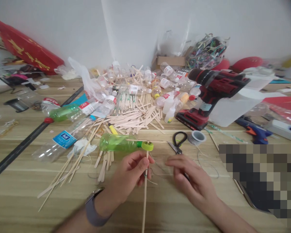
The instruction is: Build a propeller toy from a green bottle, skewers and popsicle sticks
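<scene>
My left hand (137,168) pinches a thin wooden stick (145,200) that stands near the middle of the table. At the stick's upper end is a yellow-green cap (147,146), with another thin stick running sideways just above it. To the right, my right hand (192,179) has its fingers partly curled, slightly blurred, beside the handles of black scissors (180,140); what its fingers hold, if anything, is hidden. Thin string (157,163) hangs near my left fingers. A green plastic bottle (116,142) lies behind my left hand.
Behind are piled flat wooden sticks (135,119) and plastic bottles. A red and black drill (208,94) stands at right, near a spool (197,137) and a blue glue gun (255,131). Long sticks (72,161) and a clear bottle (60,142) lie at left.
</scene>
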A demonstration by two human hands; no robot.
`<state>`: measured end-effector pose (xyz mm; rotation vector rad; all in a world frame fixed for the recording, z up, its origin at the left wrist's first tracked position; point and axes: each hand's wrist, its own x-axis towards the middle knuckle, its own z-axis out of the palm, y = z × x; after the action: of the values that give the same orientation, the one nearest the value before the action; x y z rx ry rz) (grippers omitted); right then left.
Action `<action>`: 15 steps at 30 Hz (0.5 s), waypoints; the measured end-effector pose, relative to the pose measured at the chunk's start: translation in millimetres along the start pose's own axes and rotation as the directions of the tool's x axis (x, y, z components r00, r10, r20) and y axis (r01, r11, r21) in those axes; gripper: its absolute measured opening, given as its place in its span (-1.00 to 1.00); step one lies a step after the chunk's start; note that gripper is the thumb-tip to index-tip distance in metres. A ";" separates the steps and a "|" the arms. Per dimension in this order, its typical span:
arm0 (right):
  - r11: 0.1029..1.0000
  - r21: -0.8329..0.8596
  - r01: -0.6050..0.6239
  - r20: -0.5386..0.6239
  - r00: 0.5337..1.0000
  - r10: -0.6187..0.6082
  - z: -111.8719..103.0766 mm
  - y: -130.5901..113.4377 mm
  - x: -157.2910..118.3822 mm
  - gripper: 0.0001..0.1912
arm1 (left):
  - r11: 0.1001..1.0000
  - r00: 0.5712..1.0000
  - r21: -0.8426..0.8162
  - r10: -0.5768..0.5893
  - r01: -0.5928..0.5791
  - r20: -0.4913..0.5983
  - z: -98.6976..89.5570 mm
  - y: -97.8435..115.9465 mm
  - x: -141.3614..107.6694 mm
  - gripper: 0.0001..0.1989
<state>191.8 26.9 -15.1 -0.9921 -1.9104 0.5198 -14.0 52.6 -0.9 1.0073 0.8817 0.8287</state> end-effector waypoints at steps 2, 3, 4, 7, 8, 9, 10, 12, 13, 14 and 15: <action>0.988 0.083 -0.128 -0.017 0.991 0.130 4.9 2.6 3.6 -0.82 | 1.000 0.999 -0.007 -0.020 0.020 0.027 0.6 -1.1 -0.4 -0.54; 0.972 0.143 -0.187 -0.006 0.982 0.190 7.9 3.3 5.6 -0.82 | 0.999 0.999 -0.013 -0.030 0.031 0.045 0.9 -1.8 -0.6 -0.55; 0.945 0.216 -0.244 0.021 0.969 0.246 10.9 3.3 7.7 -0.81 | 0.999 0.997 -0.021 -0.039 0.041 0.068 1.2 -2.8 -0.6 -0.55; 0.748 0.477 -0.461 0.191 0.885 0.424 19.0 -1.3 14.0 -0.77 | 0.997 0.991 -0.049 -0.051 0.058 0.127 1.9 -6.4 -0.1 -0.55; 0.637 0.555 -0.534 0.262 0.840 0.475 21.2 -3.8 16.2 -0.74 | 0.997 0.990 -0.056 -0.049 0.057 0.136 2.0 -7.5 0.2 -0.55; 0.519 0.620 -0.589 0.328 0.795 0.511 23.2 -6.3 18.3 -0.71 | 0.997 0.989 -0.058 -0.044 0.053 0.142 2.0 -8.4 0.4 -0.55; 0.405 0.669 -0.623 0.385 0.757 0.528 25.0 -8.7 20.4 -0.69 | 0.997 0.989 -0.056 -0.040 0.049 0.144 2.0 -9.0 0.7 -0.55; 0.241 0.730 -0.640 0.462 0.721 0.517 28.3 -12.2 24.5 -0.71 | 0.998 0.989 -0.047 -0.037 0.044 0.147 2.2 -9.3 1.2 -0.54; 0.191 0.748 -0.636 0.483 0.718 0.501 29.8 -13.3 26.3 -0.74 | 0.998 0.988 -0.040 -0.039 0.046 0.149 2.4 -9.4 1.4 -0.53; 0.154 0.763 -0.628 0.494 0.719 0.489 31.2 -14.1 27.9 -0.77 | 0.998 0.988 -0.030 -0.044 0.049 0.151 2.8 -9.4 1.7 -0.52; 0.127 0.777 -0.616 0.494 0.723 0.483 32.5 -14.7 29.2 -0.79 | 0.999 0.987 -0.017 -0.048 0.052 0.153 3.2 -9.6 2.0 -0.51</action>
<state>149.4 42.9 -6.5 -0.8104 -0.8525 1.9190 -8.7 50.3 -9.5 1.0124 0.7626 0.7072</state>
